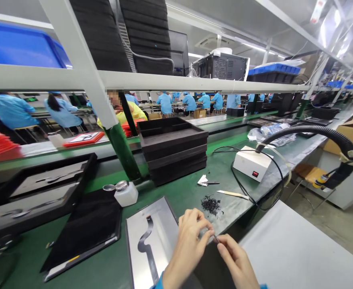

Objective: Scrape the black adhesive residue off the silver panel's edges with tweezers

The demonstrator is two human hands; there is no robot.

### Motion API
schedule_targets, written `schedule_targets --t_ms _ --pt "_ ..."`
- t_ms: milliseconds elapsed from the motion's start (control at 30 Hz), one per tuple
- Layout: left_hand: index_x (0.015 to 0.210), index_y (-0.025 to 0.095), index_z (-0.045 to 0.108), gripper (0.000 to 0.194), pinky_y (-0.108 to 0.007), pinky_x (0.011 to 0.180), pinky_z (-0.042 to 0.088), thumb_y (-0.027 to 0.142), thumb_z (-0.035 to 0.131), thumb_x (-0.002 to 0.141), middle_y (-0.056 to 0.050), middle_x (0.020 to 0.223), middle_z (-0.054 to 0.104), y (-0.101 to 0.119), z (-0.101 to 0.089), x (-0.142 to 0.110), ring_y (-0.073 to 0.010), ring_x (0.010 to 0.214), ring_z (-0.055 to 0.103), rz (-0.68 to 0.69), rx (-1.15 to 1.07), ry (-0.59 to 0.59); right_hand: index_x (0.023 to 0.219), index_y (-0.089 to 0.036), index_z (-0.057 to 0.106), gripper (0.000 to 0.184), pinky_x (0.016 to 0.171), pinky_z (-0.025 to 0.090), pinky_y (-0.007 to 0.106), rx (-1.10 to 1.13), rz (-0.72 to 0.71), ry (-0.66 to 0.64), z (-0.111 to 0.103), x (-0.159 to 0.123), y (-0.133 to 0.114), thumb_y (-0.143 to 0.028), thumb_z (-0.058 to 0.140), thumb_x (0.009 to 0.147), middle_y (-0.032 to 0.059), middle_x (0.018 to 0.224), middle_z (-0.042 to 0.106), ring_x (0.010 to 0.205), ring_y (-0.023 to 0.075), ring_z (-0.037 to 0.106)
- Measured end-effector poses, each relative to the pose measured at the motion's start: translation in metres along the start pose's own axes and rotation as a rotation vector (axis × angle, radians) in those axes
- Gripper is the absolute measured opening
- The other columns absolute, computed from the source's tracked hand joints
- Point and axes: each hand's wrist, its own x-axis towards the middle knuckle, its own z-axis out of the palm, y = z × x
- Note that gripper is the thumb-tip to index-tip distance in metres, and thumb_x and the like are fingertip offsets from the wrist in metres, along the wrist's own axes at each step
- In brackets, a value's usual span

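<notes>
My left hand (191, 237) is over the right edge of a silver flat panel (138, 261), thumb and fingers pinched together. Close beside it, my right hand (235, 257) pinches too. Between the two sets of fingertips shows a small dark sliver (216, 239), too small to name; both hands seem to grip it. A dark, wavy ribbon cable (147, 245) lies on the panel. Just beyond my fingers is a heap of black scraps (211, 204) on the green bench. Past the heap lie a pale, thin-handled tool (233, 194) and a crumpled white scrap (203, 180).
A white dispenser bottle (126, 195) stands behind the panel, near a black panel (86, 228). Stacked black trays (173, 148) rise behind. At right are a white box with a red switch (251, 162), its looped cable and a black hose (311, 130). Co-workers in blue (165, 103) sit beyond.
</notes>
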Motion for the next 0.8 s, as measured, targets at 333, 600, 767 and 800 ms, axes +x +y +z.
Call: schedule_targets --t_ms 333,600,767,800 --pt "0.079 0.021 0.062 0.019 -0.04 0.083 0.048 0.022 0.05 0.093 -0.004 0.089 0.059 -0.029 0.007 0.017 -0.0244 0.093 0.055 -0.164 -0.043 0.189 0.105 -0.025 0.066 0.033 0.056 0.052 0.025 -0.492 -0.297 0.039 -0.035 0.015 0.007 -0.049 0.043 0.1 0.0006 0.068 0.07 0.055 0.0181 0.066" --pt "0.089 0.021 0.064 0.021 -0.055 0.094 0.035 0.031 0.048 0.098 -0.01 0.103 0.06 -0.034 0.001 0.038 -0.0328 0.108 0.048 -0.111 0.078 0.198 0.088 -0.025 0.057 0.032 0.054 0.049 0.023 -0.547 -0.246 -0.007 -0.041 0.031 0.005 -0.048 0.039 0.1 -0.0024 0.064 0.064 0.055 0.0168 0.064" --pt "0.116 0.023 0.06 0.024 -0.05 0.109 0.025 0.018 0.051 0.095 -0.007 0.121 0.062 -0.01 0.024 0.037 -0.0274 0.121 0.048 0.153 0.007 -0.026 0.092 -0.025 0.057 0.011 0.059 0.048 0.026 -0.762 -0.382 -0.079 -0.035 0.053 -0.008 -0.022 0.046 0.093 0.0009 0.078 0.07 0.066 0.0191 0.068" --pt "0.108 0.023 0.062 0.018 -0.048 0.107 0.029 0.019 0.049 0.095 -0.005 0.111 0.066 -0.007 0.028 0.036 -0.0246 0.11 0.054 0.187 -0.015 -0.075 0.093 -0.024 0.055 0.013 0.059 0.048 0.026 -0.801 -0.413 -0.11 -0.034 0.057 -0.012 -0.016 0.045 0.089 0.002 0.078 0.07 0.068 0.0202 0.069"
